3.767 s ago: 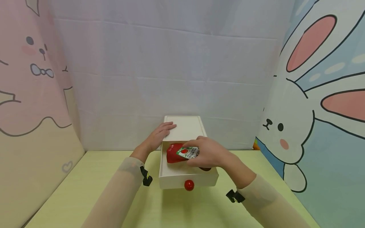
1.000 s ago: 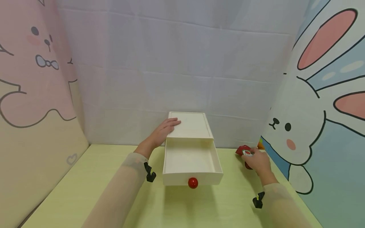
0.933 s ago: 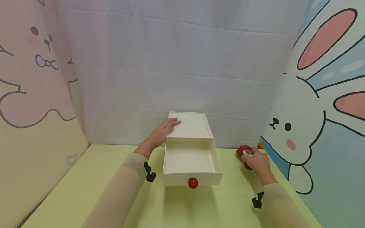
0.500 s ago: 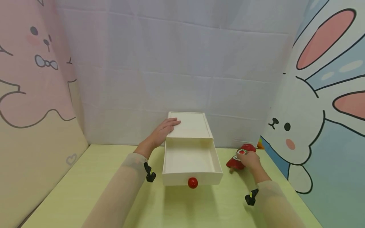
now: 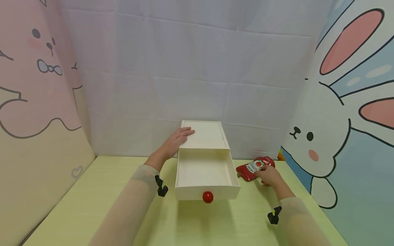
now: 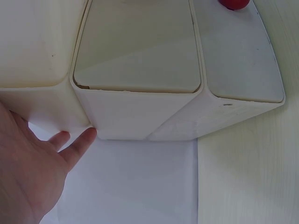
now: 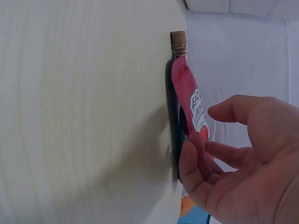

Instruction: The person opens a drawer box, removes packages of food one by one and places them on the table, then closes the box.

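Observation:
A red Heinz ketchup pouch [image 5: 250,169] lies on the table right of the cabinet, label up, brown cap [image 7: 178,38] toward the drawer. My right hand [image 5: 269,176] is at its near right edge. In the right wrist view the thumb stands apart from the pouch, the other fingers loosely bent beside its lower end. My left hand [image 5: 172,145] rests with extended fingers on the left of the white cabinet's top [image 5: 206,135]. Below that top, a white drawer [image 5: 191,193] with a red knob [image 5: 208,197] is pulled out, and nothing lies in it.
In the left wrist view, more drawer fronts [image 6: 138,51] sit below the open drawer, one with a red knob [image 6: 234,3]. The pale yellow table [image 5: 123,194] runs back to a white curtain [image 5: 154,102]. A rabbit-print cloth [image 5: 363,164] hangs along the right side.
My right hand has carried the ketchup pouch out of the drawer to the table's right, turned its cap leftward, laid it flat and loosened its fingers. My left hand stays on the cabinet.

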A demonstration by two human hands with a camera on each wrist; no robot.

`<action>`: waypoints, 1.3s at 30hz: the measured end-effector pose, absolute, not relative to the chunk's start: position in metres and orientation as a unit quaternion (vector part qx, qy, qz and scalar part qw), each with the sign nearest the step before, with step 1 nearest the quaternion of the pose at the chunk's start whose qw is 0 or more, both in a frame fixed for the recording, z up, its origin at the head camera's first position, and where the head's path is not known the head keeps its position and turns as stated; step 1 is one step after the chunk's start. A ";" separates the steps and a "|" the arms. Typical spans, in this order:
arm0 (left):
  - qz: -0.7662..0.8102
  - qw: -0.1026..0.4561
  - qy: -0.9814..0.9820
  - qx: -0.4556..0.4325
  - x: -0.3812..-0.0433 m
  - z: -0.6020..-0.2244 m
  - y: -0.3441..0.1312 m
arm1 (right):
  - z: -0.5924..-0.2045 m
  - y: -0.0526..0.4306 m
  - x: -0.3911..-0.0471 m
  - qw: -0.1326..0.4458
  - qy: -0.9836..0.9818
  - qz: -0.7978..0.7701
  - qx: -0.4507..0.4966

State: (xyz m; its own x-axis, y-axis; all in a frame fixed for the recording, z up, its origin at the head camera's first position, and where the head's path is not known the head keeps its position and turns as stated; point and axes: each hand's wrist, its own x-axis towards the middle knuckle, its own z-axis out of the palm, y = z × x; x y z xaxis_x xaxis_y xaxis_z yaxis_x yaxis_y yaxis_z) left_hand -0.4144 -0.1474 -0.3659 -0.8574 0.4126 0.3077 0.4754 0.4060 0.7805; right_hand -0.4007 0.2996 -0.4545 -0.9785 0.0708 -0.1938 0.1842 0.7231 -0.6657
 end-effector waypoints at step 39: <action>-0.481 0.032 -0.836 -0.262 -0.414 -0.366 -0.147 | -0.314 0.191 -0.257 -0.103 0.894 -0.365 -0.240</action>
State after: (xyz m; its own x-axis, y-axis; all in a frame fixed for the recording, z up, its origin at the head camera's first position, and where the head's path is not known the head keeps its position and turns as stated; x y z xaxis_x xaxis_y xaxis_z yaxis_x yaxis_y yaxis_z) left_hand -0.4138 -0.1474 -0.3662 -0.8608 0.4069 0.3057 0.4690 0.4008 0.7870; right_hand -0.2567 0.1906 -0.3142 -0.8638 -0.3527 0.3599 -0.5038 0.6181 -0.6034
